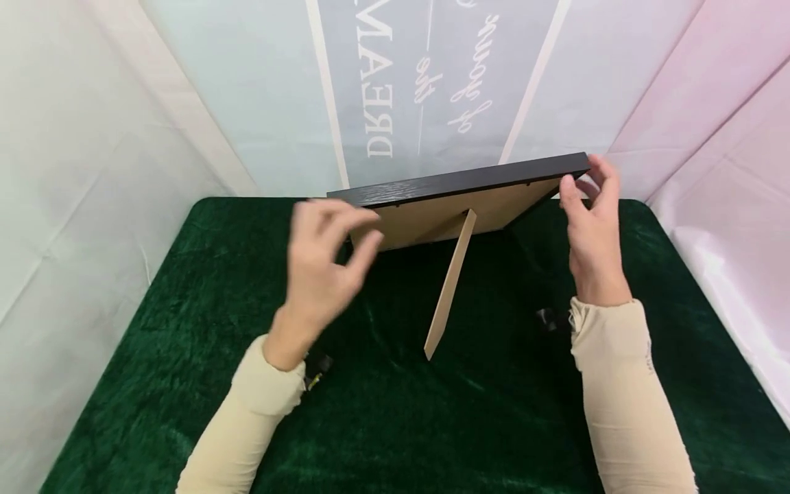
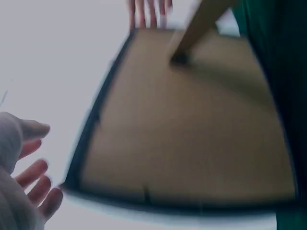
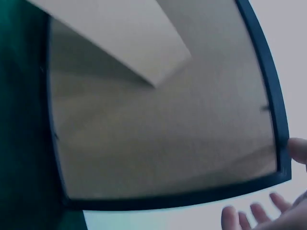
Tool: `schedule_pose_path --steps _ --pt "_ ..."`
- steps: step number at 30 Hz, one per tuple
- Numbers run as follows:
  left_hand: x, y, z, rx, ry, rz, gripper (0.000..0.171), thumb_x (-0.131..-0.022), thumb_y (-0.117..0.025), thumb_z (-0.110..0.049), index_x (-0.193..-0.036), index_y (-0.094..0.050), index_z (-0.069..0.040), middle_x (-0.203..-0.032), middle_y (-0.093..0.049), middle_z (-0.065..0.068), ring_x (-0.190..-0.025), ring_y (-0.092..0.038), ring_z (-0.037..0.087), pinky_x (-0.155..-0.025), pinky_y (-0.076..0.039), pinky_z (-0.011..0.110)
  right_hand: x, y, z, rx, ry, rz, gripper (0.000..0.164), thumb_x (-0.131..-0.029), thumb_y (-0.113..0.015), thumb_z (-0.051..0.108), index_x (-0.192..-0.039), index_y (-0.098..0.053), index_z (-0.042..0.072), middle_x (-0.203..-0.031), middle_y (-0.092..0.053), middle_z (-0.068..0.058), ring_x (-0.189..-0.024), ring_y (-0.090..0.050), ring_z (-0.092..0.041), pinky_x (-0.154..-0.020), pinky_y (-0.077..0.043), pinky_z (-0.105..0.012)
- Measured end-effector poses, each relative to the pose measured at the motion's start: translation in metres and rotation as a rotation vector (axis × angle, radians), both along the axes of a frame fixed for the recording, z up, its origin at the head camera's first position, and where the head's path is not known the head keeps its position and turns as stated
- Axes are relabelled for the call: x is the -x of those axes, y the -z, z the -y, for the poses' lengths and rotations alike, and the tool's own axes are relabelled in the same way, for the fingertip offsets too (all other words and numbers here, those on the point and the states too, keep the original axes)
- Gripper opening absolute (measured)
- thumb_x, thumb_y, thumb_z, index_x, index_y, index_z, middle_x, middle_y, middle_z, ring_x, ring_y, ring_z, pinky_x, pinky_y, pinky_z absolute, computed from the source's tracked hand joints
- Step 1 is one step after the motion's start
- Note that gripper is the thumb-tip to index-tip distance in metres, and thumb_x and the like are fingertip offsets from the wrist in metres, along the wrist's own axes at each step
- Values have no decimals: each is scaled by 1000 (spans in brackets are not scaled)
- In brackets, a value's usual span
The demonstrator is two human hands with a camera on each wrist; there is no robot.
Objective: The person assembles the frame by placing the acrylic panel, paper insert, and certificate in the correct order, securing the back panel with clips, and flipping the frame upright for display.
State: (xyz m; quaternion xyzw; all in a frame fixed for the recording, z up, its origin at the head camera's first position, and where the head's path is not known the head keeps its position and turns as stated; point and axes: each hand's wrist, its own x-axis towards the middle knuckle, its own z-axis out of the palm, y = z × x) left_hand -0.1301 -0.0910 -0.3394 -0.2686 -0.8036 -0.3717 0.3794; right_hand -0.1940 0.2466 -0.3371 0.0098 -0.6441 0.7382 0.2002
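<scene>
A picture frame [image 1: 459, 180] with a black rim stands tilted on the green cloth, its brown backing board [image 2: 192, 124] facing me. From the board, an easel leg [image 1: 453, 281] slants down to the cloth. My left hand [image 1: 327, 261], blurred in the head view, is by the frame's left corner with fingers loosely bent; the left wrist view shows it apart from the rim, holding nothing. At the right corner is my right hand [image 1: 595, 219]. Its thumb [image 3: 298, 149] touches the rim, while its fingers [image 3: 256, 215] spread loosely outside the frame's edge. The frame's front is hidden.
Green velvet cloth [image 1: 185, 329] covers the table. Behind it hangs a pale backdrop [image 1: 265, 82] with upside-down lettering [image 1: 376, 89]. White fabric [image 1: 74, 171] borders the left side and pinkish fabric [image 1: 728, 171] the right.
</scene>
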Motion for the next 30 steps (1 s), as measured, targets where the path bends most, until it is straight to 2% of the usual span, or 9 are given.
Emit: schedule_pose_path --steps 2,4,6,8,12,19,22,27,30 --pt "-8 7 -19 112 93 178 28 -91 -73 -20 -116 -69 -10 -101 -65 7 -92 -59 21 -83 -48 32 7 -3 -4 -15 -51 -57 49 -98 -61 19 -144 -44 15 -141 -40 -2 -117 -40 -13 -91 -39 -23" --pt "-11 19 -36 237 159 425 39 -93 -70 -27 -128 -62 -11 -104 -65 3 -88 -61 14 -74 -50 26 13 -4 -7 6 -102 -112 45 -98 -61 17 -141 -50 12 -137 -48 -5 -112 -45 -15 -89 -43 -24" --pt "-12 31 -48 337 171 636 51 -95 -69 -33 -139 -53 -12 -110 -63 2 -84 -61 11 -69 -50 22 17 -4 -11 40 -147 -155 42 -96 -61 12 -137 -55 7 -128 -55 -9 -102 -51 -16 -81 -49 -24" --pt "-11 41 -56 391 171 755 58 -94 -69 -35 -143 -49 -12 -114 -63 2 -81 -61 11 -66 -49 22 20 -2 -15 55 -183 -175 41 -95 -62 6 -135 -57 4 -121 -59 -9 -96 -53 -17 -78 -53 -24" --pt "-9 54 -63 407 211 823 56 -93 -72 -26 -142 -50 -10 -115 -63 4 -77 -60 8 -64 -50 19 25 1 -22 48 -219 -198 43 -92 -63 -3 -134 -57 0 -113 -61 -9 -93 -55 -18 -76 -56 -22" --pt "-10 69 -71 438 302 881 63 -95 -66 -14 -150 -36 -5 -129 -57 11 -84 -60 9 -66 -51 14 30 4 -27 79 -170 -226 38 -86 -69 -6 -124 -63 -4 -106 -62 -10 -90 -58 -18 -68 -55 -21" --pt "-12 69 -70 424 298 877 61 -95 -64 -10 -150 -36 -5 -132 -56 11 -90 -63 13 -69 -54 17 30 4 -29 43 -174 -230 37 -86 -71 -5 -122 -64 -4 -106 -62 -10 -89 -58 -18 -68 -55 -21" --pt "-12 68 -69 400 279 843 56 -94 -63 -5 -146 -41 -5 -134 -55 11 -103 -65 17 -77 -57 23 31 -1 -34 -106 -146 -238 35 -85 -73 -1 -119 -67 0 -107 -64 -6 -94 -59 -16 -74 -54 -17" --pt "-12 66 -71 339 252 802 49 -91 -64 0 -138 -50 -6 -125 -59 9 -97 -66 16 -72 -57 21 32 -6 -35 -157 -104 -270 33 -83 -77 5 -115 -69 0 -107 -65 -5 -94 -59 -14 -75 -53 -15"
